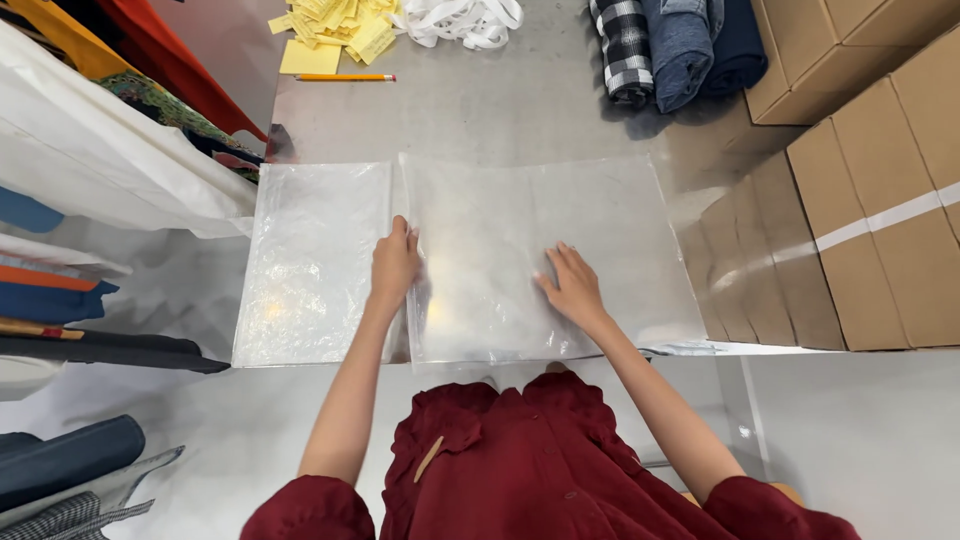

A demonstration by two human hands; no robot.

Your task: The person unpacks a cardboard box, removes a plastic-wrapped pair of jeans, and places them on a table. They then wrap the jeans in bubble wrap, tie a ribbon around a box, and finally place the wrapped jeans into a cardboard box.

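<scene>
A clear plastic bag lies flat on the shiny metal tabletop, right in front of the person and slightly overlapping a second clear plastic sheet or stack to its left. The left hand sits on the bag's left edge, fingers curled over it in a light pinching grip, which pins that edge so the slippery film cannot slide. The right hand lies open and flat on the middle of the bag, palm down with fingers spread, grasping nothing; the spread seems meant to press the film smooth against the tabletop. Whether the left fingers reach under the film or only rest on top is hard to tell, since the plastic is transparent and glare washes out the edge.

At the far edge lie yellow paper slips, a pencil and a heap of white tape strips, kept out of the working area. Folded fabrics in plaid and blue sit far right, beside stacked cardboard boxes. More folded cloth is piled along the left.
</scene>
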